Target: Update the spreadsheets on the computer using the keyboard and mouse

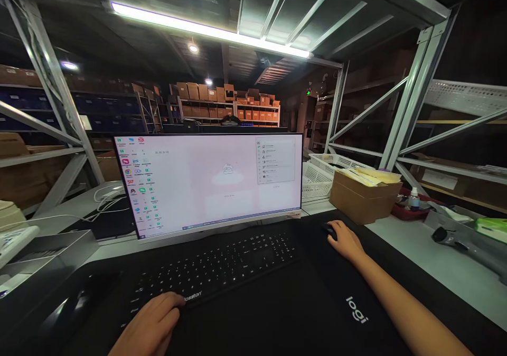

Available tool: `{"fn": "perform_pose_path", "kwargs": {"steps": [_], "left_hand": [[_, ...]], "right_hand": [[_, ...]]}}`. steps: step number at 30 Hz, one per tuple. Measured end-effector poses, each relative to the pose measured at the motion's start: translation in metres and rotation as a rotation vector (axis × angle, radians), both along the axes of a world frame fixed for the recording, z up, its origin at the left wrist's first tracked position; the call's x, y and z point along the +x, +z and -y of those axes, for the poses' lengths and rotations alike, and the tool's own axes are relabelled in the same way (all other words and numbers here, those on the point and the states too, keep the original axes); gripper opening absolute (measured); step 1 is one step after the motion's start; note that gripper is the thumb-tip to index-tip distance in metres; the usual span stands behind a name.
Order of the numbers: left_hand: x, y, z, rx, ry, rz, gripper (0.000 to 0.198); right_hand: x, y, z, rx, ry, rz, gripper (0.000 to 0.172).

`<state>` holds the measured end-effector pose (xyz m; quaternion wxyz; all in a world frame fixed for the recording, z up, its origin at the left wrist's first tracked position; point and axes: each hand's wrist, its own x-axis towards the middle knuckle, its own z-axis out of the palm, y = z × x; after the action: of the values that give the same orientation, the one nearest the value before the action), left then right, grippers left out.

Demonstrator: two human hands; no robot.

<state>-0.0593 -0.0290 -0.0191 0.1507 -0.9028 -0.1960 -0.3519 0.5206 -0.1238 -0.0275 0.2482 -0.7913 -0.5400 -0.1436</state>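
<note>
My right hand (346, 242) rests over a dark computer mouse (329, 231), its fingers curved around it, on a black desk mat (261, 319) marked "logi". At the lower left, my left hand (154, 316) lies on the front left edge of a black keyboard (214, 271), fingers bent and holding nothing; some of its fingertips are hidden. Behind the keyboard stands a wide monitor (209, 187). Its screen has a pale pink background, icons down the left side and a small list window at the upper right.
An open cardboard box (362, 200) with yellowish envelopes stands right of the monitor, before white plastic baskets (317, 181). Farther right lie a barcode scanner (451, 238) and a small bottle (414, 199). A grey bin (59, 255) sits left. Metal shelf posts (412, 86) frame the desk.
</note>
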Motion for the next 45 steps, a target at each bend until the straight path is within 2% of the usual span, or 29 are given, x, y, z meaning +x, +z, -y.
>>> {"fn": "perform_pose_path", "kwargs": {"steps": [4, 9, 15, 20, 27, 36, 45], "left_hand": [[-0.001, -0.001, -0.001, -0.051, 0.041, -0.005, 0.026], [-0.002, -0.003, -0.005, -0.004, 0.003, -0.024, 0.024], [-0.002, -0.004, -0.005, -0.001, 0.006, -0.030, 0.024], [-0.002, -0.006, -0.005, -0.016, 0.021, -0.022, 0.025], [-0.002, -0.005, -0.004, -0.042, 0.018, -0.012, 0.023], [-0.001, -0.002, -0.002, 0.005, 0.013, -0.025, 0.022], [-0.002, -0.002, -0.006, 0.032, 0.003, -0.016, 0.024]], "right_hand": [[0.002, -0.001, 0.001, -0.035, -0.003, 0.007, 0.047], [0.003, -0.002, 0.002, -0.012, 0.016, -0.032, 0.053], [-0.002, 0.005, 0.006, -0.067, 0.027, -0.046, 0.045], [0.000, 0.003, 0.005, -0.082, 0.035, -0.032, 0.044], [0.006, -0.004, 0.001, -0.048, 0.053, -0.037, 0.043], [0.009, -0.008, -0.001, -0.006, 0.071, -0.050, 0.044], [0.008, -0.011, -0.004, 0.079, 0.026, -0.018, 0.042]]}}
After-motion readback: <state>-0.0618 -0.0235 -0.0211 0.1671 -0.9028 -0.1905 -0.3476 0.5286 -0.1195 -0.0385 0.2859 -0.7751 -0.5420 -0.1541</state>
